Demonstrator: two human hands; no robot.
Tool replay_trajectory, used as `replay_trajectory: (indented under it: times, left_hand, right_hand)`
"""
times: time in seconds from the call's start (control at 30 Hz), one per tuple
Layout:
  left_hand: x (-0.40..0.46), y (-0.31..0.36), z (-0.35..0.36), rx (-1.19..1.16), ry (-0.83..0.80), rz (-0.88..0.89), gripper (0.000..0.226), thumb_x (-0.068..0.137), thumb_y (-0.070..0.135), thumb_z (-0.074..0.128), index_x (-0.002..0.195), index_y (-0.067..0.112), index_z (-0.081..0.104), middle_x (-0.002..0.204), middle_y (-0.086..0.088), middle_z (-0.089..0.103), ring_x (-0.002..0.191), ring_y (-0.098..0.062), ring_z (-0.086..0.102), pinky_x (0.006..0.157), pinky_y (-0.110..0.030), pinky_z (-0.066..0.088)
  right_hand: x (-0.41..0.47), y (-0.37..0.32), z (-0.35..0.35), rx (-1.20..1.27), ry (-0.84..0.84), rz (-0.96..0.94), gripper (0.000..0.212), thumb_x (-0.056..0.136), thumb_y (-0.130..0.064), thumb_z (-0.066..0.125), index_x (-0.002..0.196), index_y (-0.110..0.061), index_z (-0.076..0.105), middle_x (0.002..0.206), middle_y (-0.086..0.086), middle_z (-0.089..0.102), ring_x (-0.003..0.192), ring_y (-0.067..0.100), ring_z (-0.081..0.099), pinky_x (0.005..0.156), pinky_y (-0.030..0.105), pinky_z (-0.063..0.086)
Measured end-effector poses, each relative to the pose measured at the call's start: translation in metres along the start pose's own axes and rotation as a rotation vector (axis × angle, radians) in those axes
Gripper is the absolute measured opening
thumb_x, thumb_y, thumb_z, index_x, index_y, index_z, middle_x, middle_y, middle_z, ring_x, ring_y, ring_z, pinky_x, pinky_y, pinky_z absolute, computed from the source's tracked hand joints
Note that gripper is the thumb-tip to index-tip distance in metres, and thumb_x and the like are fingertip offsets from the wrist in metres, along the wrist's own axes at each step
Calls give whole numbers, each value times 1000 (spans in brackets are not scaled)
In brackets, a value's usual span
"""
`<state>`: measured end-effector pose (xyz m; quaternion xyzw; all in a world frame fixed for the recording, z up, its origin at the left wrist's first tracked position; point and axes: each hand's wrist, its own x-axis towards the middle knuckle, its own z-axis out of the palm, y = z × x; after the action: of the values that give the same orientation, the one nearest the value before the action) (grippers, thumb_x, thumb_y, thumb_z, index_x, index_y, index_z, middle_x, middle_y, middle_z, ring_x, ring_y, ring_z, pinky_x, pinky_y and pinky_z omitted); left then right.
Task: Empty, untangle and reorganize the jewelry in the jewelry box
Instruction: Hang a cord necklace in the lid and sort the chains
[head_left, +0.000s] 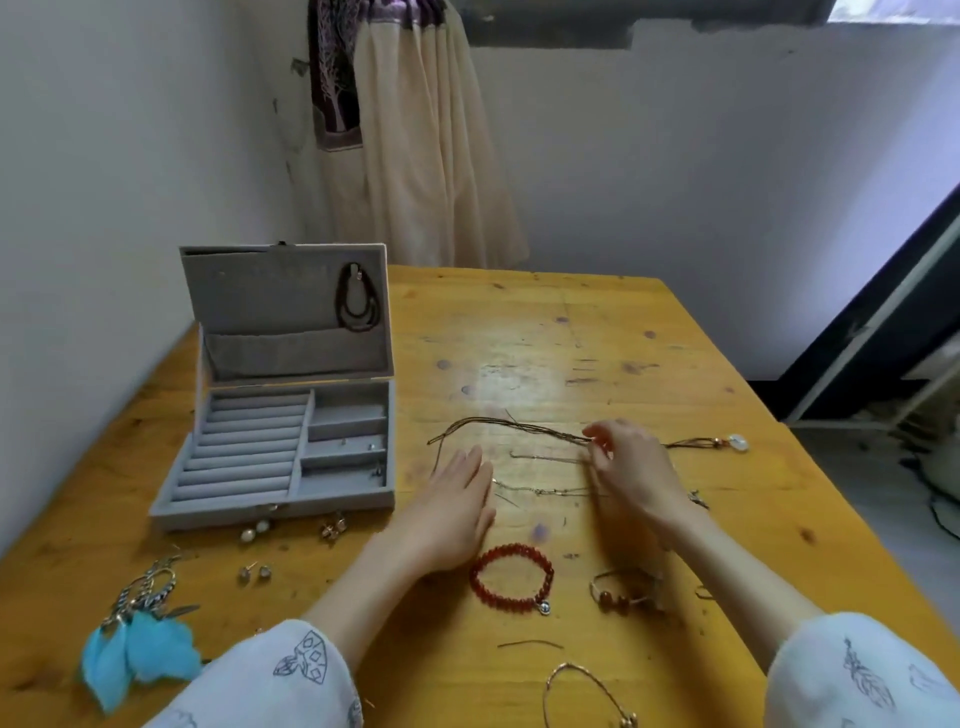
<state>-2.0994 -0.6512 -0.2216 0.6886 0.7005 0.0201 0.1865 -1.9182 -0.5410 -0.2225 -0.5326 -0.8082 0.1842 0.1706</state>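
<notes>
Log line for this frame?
left hand: flat on table | right hand: pinching cord necklace | jewelry box: open

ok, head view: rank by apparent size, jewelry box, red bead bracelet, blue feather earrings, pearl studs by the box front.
1. jewelry box, by far the largest.
2. blue feather earrings, though they lie nearer the camera, which inflates them.
3. red bead bracelet, somewhat smaller; its order with the earrings is unsure.
4. pearl studs, the smallest.
</notes>
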Motion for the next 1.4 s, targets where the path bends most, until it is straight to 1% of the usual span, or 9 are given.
replay_trajectory:
  times: [0.5, 0.6, 0.7, 0.83, 0.9, 1.03, 1.17, 1.27, 1.4]
  left_hand:
    - [0, 8, -5, -35, -77, -20, 58, 98, 20, 32, 146, 12, 0, 154, -5, -9, 142, -16, -9, 113, -28, -4]
    - [2, 5, -4, -63, -69, -17, 57, 98, 16, 33, 146, 13, 2, 155, -4, -9, 142, -16, -8, 112, -27, -3]
    - [3, 4, -6, -117, -82, -27, 55, 97, 14, 34, 146, 14, 7, 155, -3, -5, 142, -15, -4, 113, -28, -1]
    - [7, 3, -23, -316, 16, -69, 49, 95, 22, 43, 142, 17, 27, 150, -4, 27, 134, -18, 32, 110, -35, 28]
    - [7, 6, -33, -474, 147, -55, 60, 91, 25, 53, 143, 20, 23, 148, -2, 32, 131, -16, 35, 108, -35, 32]
    - [-3, 20, -43, -705, 156, 74, 71, 84, 25, 63, 142, 26, 23, 141, 7, 41, 129, -9, 37, 108, -36, 32]
    - [-22, 24, -45, -825, 199, 117, 21, 86, 19, 61, 106, 22, 60, 92, 6, 70, 89, -1, 65, 85, -23, 51]
    - [-39, 17, -51, -858, 302, 115, 7, 85, 19, 61, 86, 23, 67, 78, 1, 70, 74, -6, 66, 73, -18, 52]
    - [-64, 7, -71, -963, 254, 111, 12, 85, 22, 58, 85, 22, 70, 63, 5, 63, 57, -7, 55, 56, -15, 47]
  right_hand:
    - [-3, 7, 4, -473, -133, -140, 23, 89, -4, 33, 107, -7, 47, 114, 11, 48, 108, 26, 38, 89, 41, 32]
    - [0, 4, 7, -269, -91, -136, 17, 96, -16, 34, 106, -10, 46, 109, 6, 50, 102, 22, 41, 87, 38, 31]
    - [3, -4, 1, 176, -100, -44, 9, 96, -15, 35, 94, -14, 44, 85, 2, 59, 83, 19, 53, 73, 30, 38]
    - [4, -24, -20, 514, -215, -9, 19, 96, -12, 40, 79, -16, 47, 67, -1, 55, 63, 12, 53, 60, 22, 42]
    - [0, -37, -30, 614, -306, -49, 20, 96, -10, 41, 78, -15, 50, 66, 1, 52, 60, 12, 52, 61, 25, 48]
    - [-10, -62, -46, 673, -414, -141, 19, 95, -11, 44, 79, -14, 53, 66, 2, 51, 59, 11, 51, 62, 27, 50]
    - [-19, -76, -60, 673, -437, -198, 19, 94, -12, 46, 77, -15, 55, 63, -1, 52, 55, 11, 49, 56, 28, 43]
    - [-26, -82, -67, 692, -453, -214, 19, 94, -12, 47, 77, -15, 54, 61, -2, 52, 52, 8, 46, 53, 26, 40]
    - [-35, -91, -70, 754, -490, -213, 15, 92, -11, 50, 79, -11, 56, 62, -1, 54, 52, 9, 48, 51, 22, 41]
